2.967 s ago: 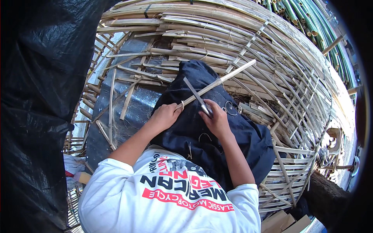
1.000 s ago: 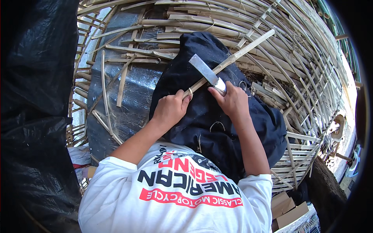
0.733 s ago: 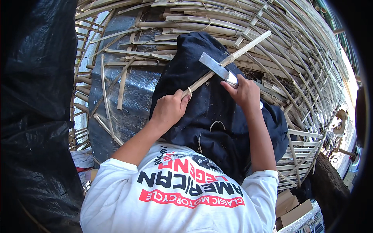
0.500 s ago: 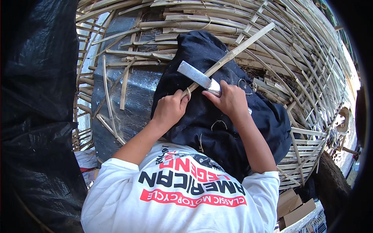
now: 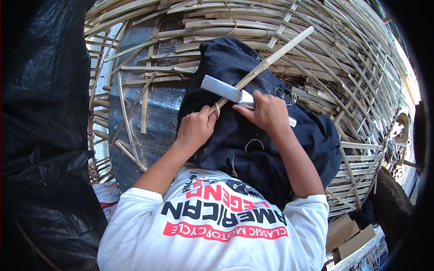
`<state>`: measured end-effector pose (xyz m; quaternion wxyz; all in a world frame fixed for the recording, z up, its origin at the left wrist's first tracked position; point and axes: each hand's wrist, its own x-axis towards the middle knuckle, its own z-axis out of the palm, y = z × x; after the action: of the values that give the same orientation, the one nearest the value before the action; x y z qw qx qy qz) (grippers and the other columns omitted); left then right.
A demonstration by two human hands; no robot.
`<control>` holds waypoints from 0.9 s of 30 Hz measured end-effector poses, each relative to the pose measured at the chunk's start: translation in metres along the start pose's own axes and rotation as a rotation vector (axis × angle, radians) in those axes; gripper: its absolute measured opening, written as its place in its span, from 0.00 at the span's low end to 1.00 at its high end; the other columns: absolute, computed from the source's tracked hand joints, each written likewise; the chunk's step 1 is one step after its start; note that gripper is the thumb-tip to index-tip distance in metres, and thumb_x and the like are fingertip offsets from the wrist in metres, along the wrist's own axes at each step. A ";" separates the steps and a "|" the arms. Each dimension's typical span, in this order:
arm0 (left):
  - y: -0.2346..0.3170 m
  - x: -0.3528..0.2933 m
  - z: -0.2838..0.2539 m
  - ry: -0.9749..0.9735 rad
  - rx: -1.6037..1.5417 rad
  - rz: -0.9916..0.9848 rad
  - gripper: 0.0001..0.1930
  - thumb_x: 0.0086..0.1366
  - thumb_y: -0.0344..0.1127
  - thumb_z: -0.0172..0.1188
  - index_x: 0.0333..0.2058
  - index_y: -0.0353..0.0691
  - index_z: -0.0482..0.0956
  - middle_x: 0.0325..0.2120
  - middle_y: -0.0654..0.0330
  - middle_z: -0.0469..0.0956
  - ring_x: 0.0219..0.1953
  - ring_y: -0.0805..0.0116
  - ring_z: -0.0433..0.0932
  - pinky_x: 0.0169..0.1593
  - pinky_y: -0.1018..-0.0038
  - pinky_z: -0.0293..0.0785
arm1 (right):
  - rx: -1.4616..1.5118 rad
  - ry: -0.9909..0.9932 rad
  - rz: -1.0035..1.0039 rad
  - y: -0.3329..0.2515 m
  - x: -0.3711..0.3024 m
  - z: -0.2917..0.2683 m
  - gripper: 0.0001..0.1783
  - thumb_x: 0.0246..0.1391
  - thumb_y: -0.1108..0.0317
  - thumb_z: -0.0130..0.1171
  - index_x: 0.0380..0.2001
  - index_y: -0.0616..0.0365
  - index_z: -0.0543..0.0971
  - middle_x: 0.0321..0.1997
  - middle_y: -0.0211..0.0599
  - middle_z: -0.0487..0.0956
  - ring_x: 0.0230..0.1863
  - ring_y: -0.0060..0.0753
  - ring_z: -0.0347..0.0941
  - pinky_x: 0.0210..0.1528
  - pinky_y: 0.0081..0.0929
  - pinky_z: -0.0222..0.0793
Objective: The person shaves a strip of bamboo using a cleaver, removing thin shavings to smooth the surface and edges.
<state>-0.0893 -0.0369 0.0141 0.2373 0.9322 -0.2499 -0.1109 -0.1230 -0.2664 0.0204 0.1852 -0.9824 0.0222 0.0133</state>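
Observation:
My left hand (image 5: pixel 195 128) is closed around the near end of a split bamboo strip (image 5: pixel 275 56), which slants up and away to the right. In my right hand (image 5: pixel 266 110) is a broad-bladed knife (image 5: pixel 221 89) with a silvery handle whose end shows past my palm. Its flat, square-ended blade lies across the strip, just beyond my left fingers, and touches or overlaps it. A thin curl of shaving (image 5: pixel 218 109) stands by my left fingertips. Beneath both hands, dark cloth (image 5: pixel 226 149) covers my lap, with a few loose shavings on it.
Long bamboo strips (image 5: pixel 217 32) lie in rows beyond my lap. A woven bamboo lattice (image 5: pixel 357 86) curves along the right. Dark sheeting (image 5: pixel 149 104) lies at the left under loose strips, and a black tarp (image 5: pixel 45 113) hangs farther left. Cardboard pieces (image 5: pixel 348 239) sit at lower right.
The knife has shifted slightly left and toward me along the bamboo strip, and its blade lies a little flatter. My left hand keeps its hold; the whole view has shifted slightly.

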 end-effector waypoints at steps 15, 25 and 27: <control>0.005 0.007 -0.002 -0.020 0.004 0.011 0.13 0.69 0.40 0.52 0.32 0.35 0.75 0.20 0.40 0.77 0.26 0.39 0.79 0.30 0.50 0.75 | 0.008 0.087 0.143 0.019 0.002 0.006 0.35 0.49 0.33 0.60 0.21 0.60 0.74 0.20 0.52 0.78 0.26 0.56 0.79 0.29 0.45 0.75; 0.009 0.011 0.000 -0.009 0.001 0.030 0.13 0.69 0.40 0.52 0.33 0.35 0.74 0.20 0.40 0.77 0.27 0.38 0.79 0.29 0.50 0.75 | 0.115 0.121 0.091 -0.017 -0.010 0.020 0.35 0.48 0.33 0.61 0.21 0.61 0.74 0.17 0.51 0.78 0.23 0.55 0.79 0.27 0.44 0.75; 0.007 0.009 -0.001 -0.025 0.013 0.024 0.13 0.69 0.40 0.52 0.33 0.35 0.74 0.20 0.40 0.77 0.27 0.38 0.79 0.30 0.50 0.75 | 0.064 0.071 0.011 -0.003 -0.009 0.014 0.35 0.45 0.32 0.63 0.21 0.59 0.74 0.18 0.50 0.78 0.22 0.54 0.78 0.26 0.43 0.75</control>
<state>-0.0846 -0.0464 0.0180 0.2296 0.9291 -0.2648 -0.1179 -0.1317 -0.2585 0.0084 0.2158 -0.9756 0.0346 -0.0214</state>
